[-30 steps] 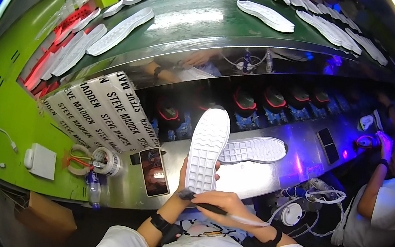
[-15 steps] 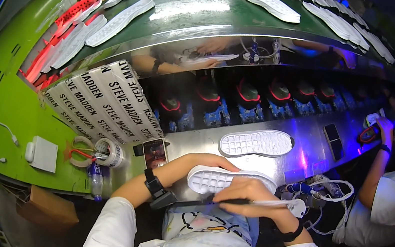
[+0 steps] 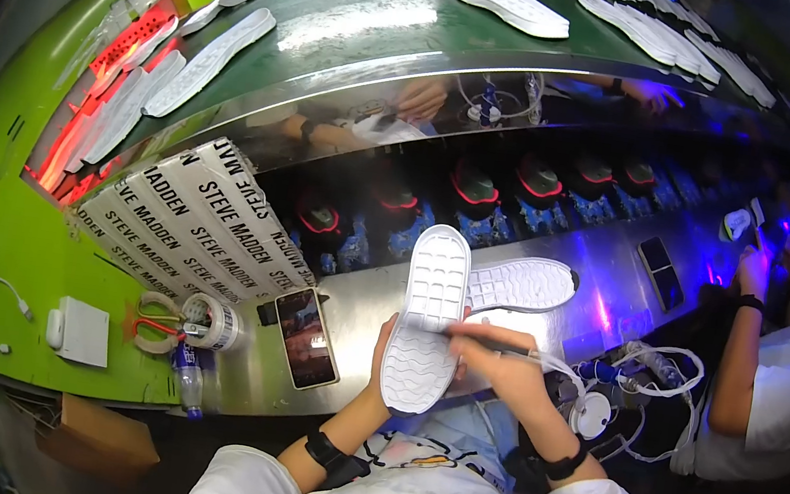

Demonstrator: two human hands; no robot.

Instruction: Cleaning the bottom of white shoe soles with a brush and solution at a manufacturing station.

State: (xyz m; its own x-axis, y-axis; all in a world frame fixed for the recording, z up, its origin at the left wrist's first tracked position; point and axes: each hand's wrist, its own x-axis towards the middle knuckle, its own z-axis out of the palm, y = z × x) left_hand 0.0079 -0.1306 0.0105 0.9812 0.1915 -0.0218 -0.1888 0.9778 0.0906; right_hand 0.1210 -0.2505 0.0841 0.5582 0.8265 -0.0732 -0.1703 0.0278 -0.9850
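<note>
Held sole (image 3: 425,320) swung crosswise to lengthwise | grid end (image 3: 438,273) pointing away

In our two hands (image 3: 507,362) we count one white sole (image 3: 415,376); from it, one loose sole (image 3: 526,288) on the counter (image 3: 588,310) at two o'clock, one bottle (image 3: 188,380) at eight.

white box (image 3: 202,220): dark capitals, repeated in slanting rows | bottle label (image 3: 186,358): too small to read
</note>
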